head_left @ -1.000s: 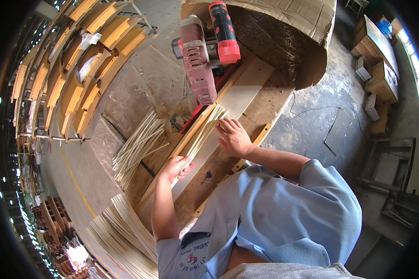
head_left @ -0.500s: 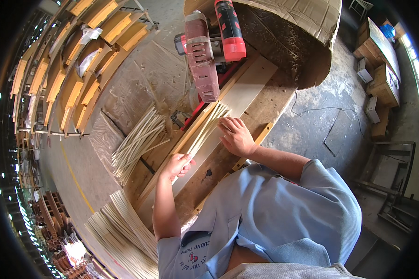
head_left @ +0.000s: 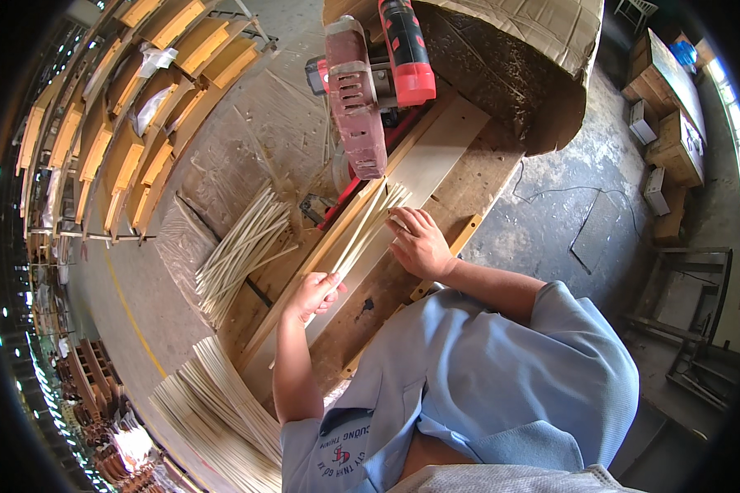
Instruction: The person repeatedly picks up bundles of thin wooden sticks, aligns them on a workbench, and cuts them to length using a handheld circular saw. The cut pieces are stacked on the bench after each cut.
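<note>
Fingers of the left hand are closed around a bundle of thin pale sticks, gripping it toward its near end. From that grip the bundle's long axis runs away and to the right, aslant over the worktop, its far ends fanned apart. Nearer to those ends is the right hand, just right of them, its fingers loosely bent; whether they pinch any stick cannot be told. Left of the bundle lies a loose pile of similar sticks, apart from both hands. Beyond the fanned ends stands a red saw, with an open cardboard box to its right
</note>
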The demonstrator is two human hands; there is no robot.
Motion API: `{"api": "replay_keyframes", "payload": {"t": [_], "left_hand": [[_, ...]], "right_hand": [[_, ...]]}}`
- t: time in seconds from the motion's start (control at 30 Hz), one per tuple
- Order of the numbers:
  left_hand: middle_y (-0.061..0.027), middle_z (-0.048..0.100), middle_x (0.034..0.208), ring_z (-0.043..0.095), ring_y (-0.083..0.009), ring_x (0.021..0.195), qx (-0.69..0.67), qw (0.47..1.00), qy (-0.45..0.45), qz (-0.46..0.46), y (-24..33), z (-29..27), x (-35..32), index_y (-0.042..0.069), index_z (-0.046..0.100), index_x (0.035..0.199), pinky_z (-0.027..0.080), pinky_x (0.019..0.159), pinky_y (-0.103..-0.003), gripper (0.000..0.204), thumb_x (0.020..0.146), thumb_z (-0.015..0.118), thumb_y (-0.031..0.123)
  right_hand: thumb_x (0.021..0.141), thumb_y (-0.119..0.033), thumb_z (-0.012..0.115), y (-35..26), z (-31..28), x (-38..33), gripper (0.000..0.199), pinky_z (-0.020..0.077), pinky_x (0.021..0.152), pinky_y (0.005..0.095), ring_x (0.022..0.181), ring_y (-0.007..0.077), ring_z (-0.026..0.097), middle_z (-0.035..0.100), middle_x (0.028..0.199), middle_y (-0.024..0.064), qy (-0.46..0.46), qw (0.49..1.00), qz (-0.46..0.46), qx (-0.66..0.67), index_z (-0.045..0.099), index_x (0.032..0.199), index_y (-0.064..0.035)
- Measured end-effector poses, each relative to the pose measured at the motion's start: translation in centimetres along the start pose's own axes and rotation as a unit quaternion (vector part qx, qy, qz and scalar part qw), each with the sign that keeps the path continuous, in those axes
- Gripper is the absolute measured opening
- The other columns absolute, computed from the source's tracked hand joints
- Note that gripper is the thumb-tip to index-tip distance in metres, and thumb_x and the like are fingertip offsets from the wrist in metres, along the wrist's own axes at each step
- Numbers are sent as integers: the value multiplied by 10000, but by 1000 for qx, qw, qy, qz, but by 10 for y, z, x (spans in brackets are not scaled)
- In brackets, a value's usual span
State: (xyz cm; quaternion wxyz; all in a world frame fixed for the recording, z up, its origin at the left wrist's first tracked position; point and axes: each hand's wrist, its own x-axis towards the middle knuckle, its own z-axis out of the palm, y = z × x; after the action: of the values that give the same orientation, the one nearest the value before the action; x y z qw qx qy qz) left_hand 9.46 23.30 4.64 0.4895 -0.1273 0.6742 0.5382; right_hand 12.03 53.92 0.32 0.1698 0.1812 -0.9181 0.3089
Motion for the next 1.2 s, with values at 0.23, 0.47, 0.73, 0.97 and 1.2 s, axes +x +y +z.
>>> {"api": "replay_keyframes", "payload": {"t": [0.23,0.47,0.73,0.97,1.2], "left_hand": [[58,470,660,379,-20,497,11,1000,-21,14,-3,2,-4,-22,644,1003,285,422,-200,418,1108,539,369],[49,468,652,370,-29,488,-11,999,-46,-9,-2,1,2,-23,638,1011,277,417,-209,439,1115,516,386],[35,466,666,369,-42,488,-42,998,-37,-31,6,-8,8,-37,629,1043,279,414,-215,449,1115,506,389],[31,482,665,378,-46,480,-41,999,0,-20,1,-6,11,-42,638,1028,285,410,-219,442,1105,531,380],[38,515,643,396,-35,458,-24,997,74,13,-4,3,11,-18,669,938,299,392,-218,397,1085,585,341]], "right_hand": [[821,-159,775,-4,-7,-5,547,429,1126,504,1341,366,524,549,1433,174,-1,1000,5,11,627,1328,-17],[807,-176,756,-4,-8,-9,551,414,1133,487,1349,350,511,548,1435,171,0,1000,9,3,637,1318,-7],[838,-270,753,2,7,8,617,343,1206,486,1438,323,421,486,1501,157,-51,997,15,-55,609,1376,-5],[915,-395,697,5,13,11,731,216,1282,545,1557,316,268,374,1612,146,-121,989,8,-86,506,1496,4],[934,-480,669,6,14,17,820,164,1300,555,1571,308,241,335,1646,128,-142,986,10,-86,437,1548,10]]}}
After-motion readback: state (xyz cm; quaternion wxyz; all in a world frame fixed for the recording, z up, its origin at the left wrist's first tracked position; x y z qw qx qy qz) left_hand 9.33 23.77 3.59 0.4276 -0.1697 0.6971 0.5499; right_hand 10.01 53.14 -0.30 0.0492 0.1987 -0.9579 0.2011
